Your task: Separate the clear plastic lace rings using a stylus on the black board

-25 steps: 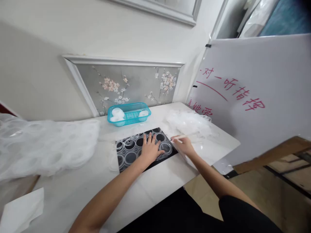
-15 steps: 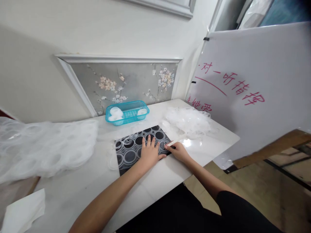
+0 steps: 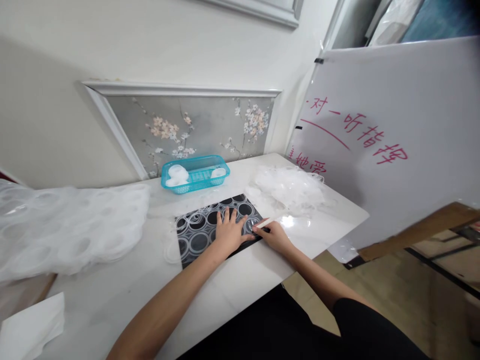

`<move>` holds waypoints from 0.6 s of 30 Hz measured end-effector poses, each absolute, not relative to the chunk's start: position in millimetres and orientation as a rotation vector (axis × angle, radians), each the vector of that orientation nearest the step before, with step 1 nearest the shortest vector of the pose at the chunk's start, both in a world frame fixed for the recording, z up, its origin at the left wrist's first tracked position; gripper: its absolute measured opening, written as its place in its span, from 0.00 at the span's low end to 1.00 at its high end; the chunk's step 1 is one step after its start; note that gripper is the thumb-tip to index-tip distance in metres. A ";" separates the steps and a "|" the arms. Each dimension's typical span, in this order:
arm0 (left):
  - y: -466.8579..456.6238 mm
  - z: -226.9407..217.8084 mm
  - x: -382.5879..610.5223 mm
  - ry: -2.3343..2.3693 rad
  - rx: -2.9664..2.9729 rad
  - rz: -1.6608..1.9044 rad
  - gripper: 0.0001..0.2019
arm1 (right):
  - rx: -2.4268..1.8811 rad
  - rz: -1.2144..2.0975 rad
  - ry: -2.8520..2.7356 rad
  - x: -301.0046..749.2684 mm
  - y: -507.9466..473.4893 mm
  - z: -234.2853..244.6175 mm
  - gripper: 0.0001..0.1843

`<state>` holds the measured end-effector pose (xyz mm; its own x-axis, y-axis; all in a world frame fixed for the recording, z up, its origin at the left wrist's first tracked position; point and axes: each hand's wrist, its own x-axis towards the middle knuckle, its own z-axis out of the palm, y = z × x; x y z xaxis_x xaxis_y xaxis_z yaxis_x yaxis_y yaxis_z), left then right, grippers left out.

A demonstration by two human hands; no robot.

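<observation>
A black board [image 3: 240, 200] lies on the white table, covered by a translucent sheet [image 3: 197, 242] patterned with rows of rings. My left hand [image 3: 229, 234] rests on the sheet with its fingers spread. Close to the board's right edge, my right hand [image 3: 276, 236] grips a slim white stick [image 3: 265, 223], its tip near a clear circle [image 3: 250, 225] of the sheet. What kind of tool the stick is, I cannot tell. A few loose clear rings [image 3: 195, 216] lie on the board's far left part.
A blue plastic basket [image 3: 201, 187] holding white round pieces stands behind the board. Clear ring scraps [image 3: 290, 185] are heaped at the right. Stacked translucent sheets with round shapes [image 3: 80, 227] lie left, with white paper [image 3: 33, 325] nearer. A whiteboard [image 3: 397, 100] stands beyond the table's right end.
My left hand has shifted slightly left and its thumb lies a little higher. The clear circle by my right hand shows more plainly. The stick stays in my right hand.
</observation>
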<state>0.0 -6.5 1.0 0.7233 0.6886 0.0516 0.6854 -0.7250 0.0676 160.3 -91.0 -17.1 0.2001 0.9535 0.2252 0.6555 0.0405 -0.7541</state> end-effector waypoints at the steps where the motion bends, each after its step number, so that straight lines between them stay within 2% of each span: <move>1: -4.8 2.4 0.7 1.136 2.859 0.076 0.38 | -1.681 0.448 -1.557 159.5 -91.8 -18.0 0.15; 8: 3.4 9.4 6.3 1.075 2.755 -0.176 0.38 | -1.610 -0.082 -1.925 150.1 -104.9 -27.4 0.13; 13: 4.5 9.5 6.4 1.035 2.736 -0.221 0.39 | -1.626 -0.183 -2.090 159.4 -90.8 -21.2 0.14; 18: 4.7 12.9 8.7 1.034 2.674 -0.276 0.41 | -1.833 -0.336 -1.628 197.5 -50.2 12.5 0.14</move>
